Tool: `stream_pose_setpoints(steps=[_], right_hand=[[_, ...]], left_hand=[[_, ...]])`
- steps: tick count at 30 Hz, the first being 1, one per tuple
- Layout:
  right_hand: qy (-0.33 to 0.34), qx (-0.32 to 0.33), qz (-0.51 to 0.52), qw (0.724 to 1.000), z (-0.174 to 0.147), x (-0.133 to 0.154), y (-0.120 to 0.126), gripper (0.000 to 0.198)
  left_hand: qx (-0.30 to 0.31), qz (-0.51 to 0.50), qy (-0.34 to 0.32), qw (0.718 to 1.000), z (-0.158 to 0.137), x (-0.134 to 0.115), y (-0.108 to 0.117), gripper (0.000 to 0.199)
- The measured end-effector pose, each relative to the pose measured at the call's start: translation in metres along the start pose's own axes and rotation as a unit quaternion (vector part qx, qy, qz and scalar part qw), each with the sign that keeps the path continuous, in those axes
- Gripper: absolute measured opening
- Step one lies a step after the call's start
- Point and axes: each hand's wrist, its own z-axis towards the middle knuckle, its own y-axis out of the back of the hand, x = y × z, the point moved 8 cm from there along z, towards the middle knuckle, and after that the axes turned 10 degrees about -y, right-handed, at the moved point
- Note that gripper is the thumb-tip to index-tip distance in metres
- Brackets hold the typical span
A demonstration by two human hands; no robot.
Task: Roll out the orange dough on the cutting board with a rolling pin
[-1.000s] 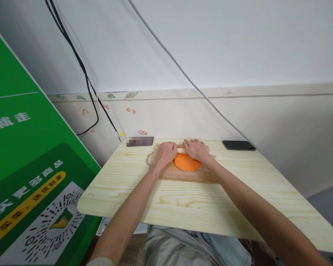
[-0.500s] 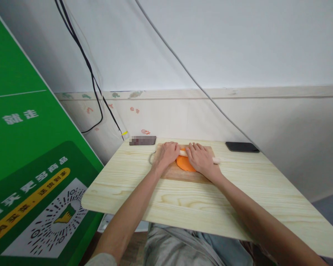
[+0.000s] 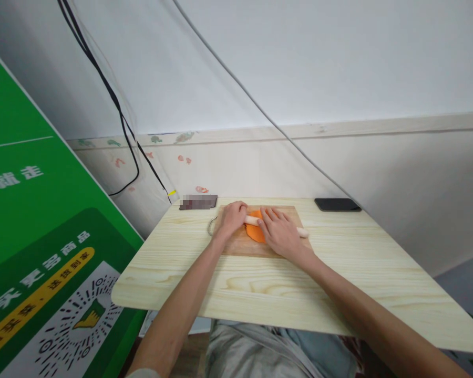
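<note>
A pale wooden rolling pin lies slantwise across a flattened orange sheet of dough or clay on a wooden board. My left hand is curled over the pin's left end, which it hides. Palm down, my right hand rests flat on the pin to the right of the orange sheet, fingers stretched forward and covering part of both. The pin's right tip sticks out beyond this hand.
The board and its metal ring handle lie on a light wood table against the wall. A black phone is at the back right, a dark, blurred-out flat object at the back left. A green sign stands left; cables hang behind.
Both hands and the rolling pin have shifted slightly toward me over the orange sheet; more of the sheet shows beyond the pin. The whole view has turned a little.
</note>
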Motion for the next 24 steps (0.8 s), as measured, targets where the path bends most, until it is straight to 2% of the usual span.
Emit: stream_pose_setpoints(steps=[7,14,18,24], right_hand=[[0.01,0.071,-0.001,0.997,0.014,-0.011,0.001,0.057],[-0.069,0.064,-0.058,0.994,0.01,-0.045,0.012,0.055],[-0.079,0.076,-0.012,0.994,0.02,-0.061,0.006,0.053],[-0.041,0.078,0.059,0.994,0.035,-0.077,-0.006,0.052]], left_hand=[[-0.003,-0.025,0.005,1.0,-0.003,-0.001,0.004,0.046],[0.005,-0.093,-0.018,0.995,-0.004,-0.01,0.011,0.049],[0.014,-0.112,-0.016,0.993,-0.004,-0.012,0.011,0.05],[-0.001,-0.101,0.002,0.995,-0.005,-0.007,0.011,0.048]])
